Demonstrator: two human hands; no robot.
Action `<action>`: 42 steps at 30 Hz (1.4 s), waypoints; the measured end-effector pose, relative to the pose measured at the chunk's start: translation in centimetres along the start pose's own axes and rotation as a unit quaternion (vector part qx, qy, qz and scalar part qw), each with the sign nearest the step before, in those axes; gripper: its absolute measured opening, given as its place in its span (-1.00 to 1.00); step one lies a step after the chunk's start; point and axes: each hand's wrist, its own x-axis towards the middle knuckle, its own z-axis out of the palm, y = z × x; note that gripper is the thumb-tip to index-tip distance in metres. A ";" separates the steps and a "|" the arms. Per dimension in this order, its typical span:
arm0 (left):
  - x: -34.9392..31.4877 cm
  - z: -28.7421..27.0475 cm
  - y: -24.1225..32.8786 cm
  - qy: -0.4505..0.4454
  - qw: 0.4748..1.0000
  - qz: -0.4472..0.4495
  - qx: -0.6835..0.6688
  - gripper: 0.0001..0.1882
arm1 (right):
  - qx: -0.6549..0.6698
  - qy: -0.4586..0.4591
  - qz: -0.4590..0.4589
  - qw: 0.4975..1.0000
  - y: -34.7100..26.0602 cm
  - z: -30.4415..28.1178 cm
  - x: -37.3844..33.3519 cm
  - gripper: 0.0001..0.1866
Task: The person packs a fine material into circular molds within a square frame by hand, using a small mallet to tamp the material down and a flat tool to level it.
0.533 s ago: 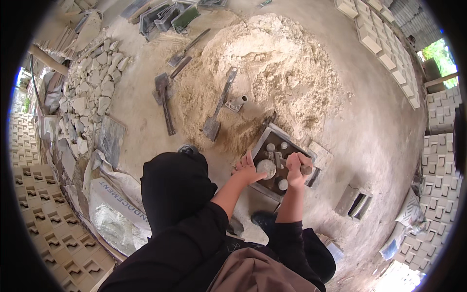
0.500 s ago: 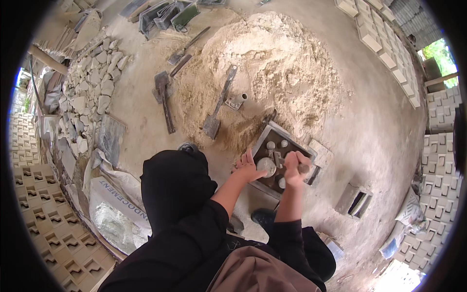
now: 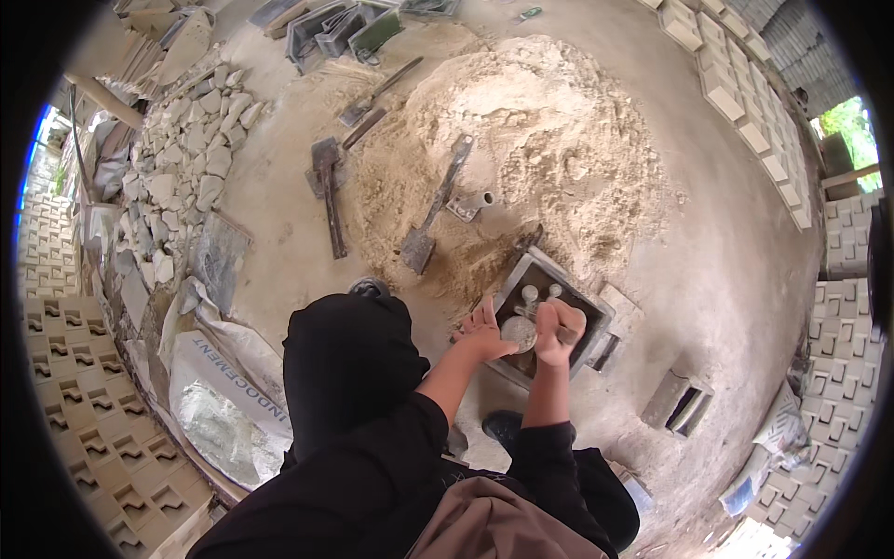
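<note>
In front of me on the floor stands a rectangular mould box (image 3: pixel 585 300) with a thick rim. Inside it are a large pale disc (image 3: pixel 518 333) and small round pegs (image 3: pixel 530 293) standing in darker material. My left hand (image 3: pixel 478 342) lies at the box's left side, fingers spread, with the thumb by the large disc. Over the right part of the box my right hand (image 3: pixel 560 335) is closed round a small hammer, whose handle end points toward me. The hammer's head is partly hidden and blurred.
Beyond the box rises a large heap of pale sand (image 3: pixel 559 121). A trowel-like shovel (image 3: pixel 419 247) and a hoe-like tool (image 3: pixel 328 191) lie left of it. Broken stones (image 3: pixel 191 140), a cement sack (image 3: pixel 223 359), a hollow block (image 3: pixel 677 401) and stacked blocks (image 3: pixel 736 102) stand around.
The view has shifted slightly, so the scene sits a little lower and to the right. My right hand and the hammer have moved a little left over the box; my left hand stays beside it.
</note>
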 end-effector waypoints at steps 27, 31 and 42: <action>-0.3 -0.6 0.3 -0.004 0.999 0.010 -0.033 0.18 | 0.075 -0.122 0.151 0.978 2.2 1.7 1.3 -0.67; -0.2 -0.5 0.2 0.009 1.000 0.011 -0.015 0.17 | 0.074 -0.121 0.141 0.980 0.5 1.6 1.8 -0.70; -0.5 -0.9 0.7 -0.009 1.000 0.001 -0.026 0.19 | -0.038 -0.112 0.029 0.993 -0.8 1.2 0.8 -0.72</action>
